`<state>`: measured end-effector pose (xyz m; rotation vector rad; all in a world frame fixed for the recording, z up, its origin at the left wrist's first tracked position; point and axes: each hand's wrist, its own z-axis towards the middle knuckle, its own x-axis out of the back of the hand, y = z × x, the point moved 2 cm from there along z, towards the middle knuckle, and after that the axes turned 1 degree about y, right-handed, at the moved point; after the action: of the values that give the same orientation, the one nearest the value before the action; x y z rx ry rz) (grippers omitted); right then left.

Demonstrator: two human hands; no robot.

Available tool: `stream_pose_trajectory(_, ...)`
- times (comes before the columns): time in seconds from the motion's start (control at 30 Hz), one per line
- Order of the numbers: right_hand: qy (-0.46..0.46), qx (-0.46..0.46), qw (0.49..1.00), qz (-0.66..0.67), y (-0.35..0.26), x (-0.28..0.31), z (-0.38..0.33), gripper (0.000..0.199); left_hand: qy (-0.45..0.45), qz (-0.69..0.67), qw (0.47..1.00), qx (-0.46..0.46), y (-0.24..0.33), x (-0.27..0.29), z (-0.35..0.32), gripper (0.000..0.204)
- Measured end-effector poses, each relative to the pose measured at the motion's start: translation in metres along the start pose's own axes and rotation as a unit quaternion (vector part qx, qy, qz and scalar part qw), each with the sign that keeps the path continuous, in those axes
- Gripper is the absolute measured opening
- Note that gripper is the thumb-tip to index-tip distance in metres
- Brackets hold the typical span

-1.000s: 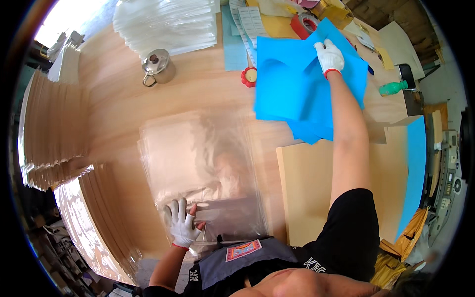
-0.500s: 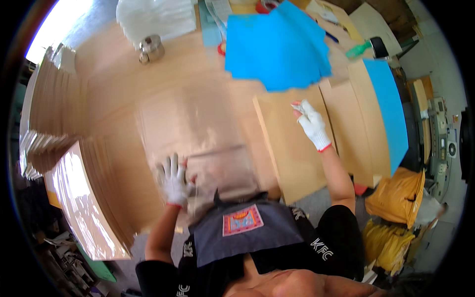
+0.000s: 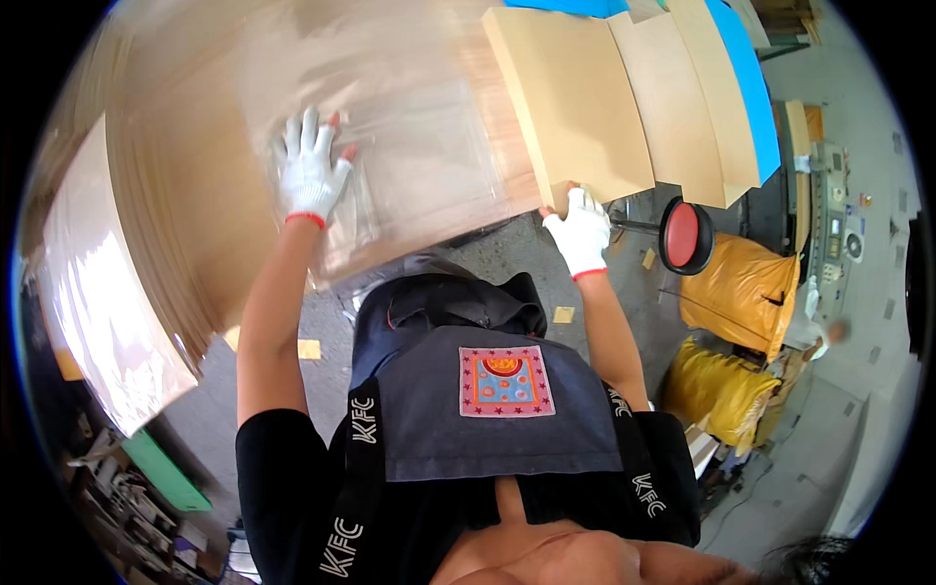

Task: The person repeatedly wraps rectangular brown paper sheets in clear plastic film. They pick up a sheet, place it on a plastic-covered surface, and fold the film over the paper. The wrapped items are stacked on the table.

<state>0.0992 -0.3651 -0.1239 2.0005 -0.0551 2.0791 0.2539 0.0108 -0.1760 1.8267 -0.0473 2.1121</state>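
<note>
Clear plastic bag lies flat under my open left hand; my right hand grips the brown card sheet's corner—best lifted slowly, keeping it level.

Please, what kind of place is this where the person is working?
It looks like a small packing or craft workshop. The gloved left hand presses clear plastic bags on a wooden table, the right hand grips a stack of brown boards, and full yellow sacks stand on the concrete floor.
</note>
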Motion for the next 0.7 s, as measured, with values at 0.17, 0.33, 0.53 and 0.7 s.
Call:
stream_pose_trajectory(0.17, 0.041, 0.044, 0.998, 0.007, 0.01, -0.014, 0.0, 0.046, 0.079, -0.131, 0.988, 0.008, -0.011, -0.013, -0.002, 0.052)
stream_pose_trajectory(0.33, -0.013, 0.04, 0.998, 0.04, 0.01, 0.0, 0.007, 0.046, 0.197, -0.364, 0.91, 0.012, 0.004, 0.068, -0.022, 0.044)
stream_pose_trajectory(0.53, -0.054, 0.026, 0.998, 0.001, 0.006, 0.005, 0.01, 0.052, 0.251, -0.411, 0.872, -0.089, 0.016, 0.125, -0.149, 0.03)
stream_pose_trajectory(0.7, -0.044, 0.014, 0.998, -0.042, 0.0, 0.002, 0.008, 0.058, 0.122, -0.472, 0.87, -0.072, 0.033, 0.079, -0.25, 0.023)
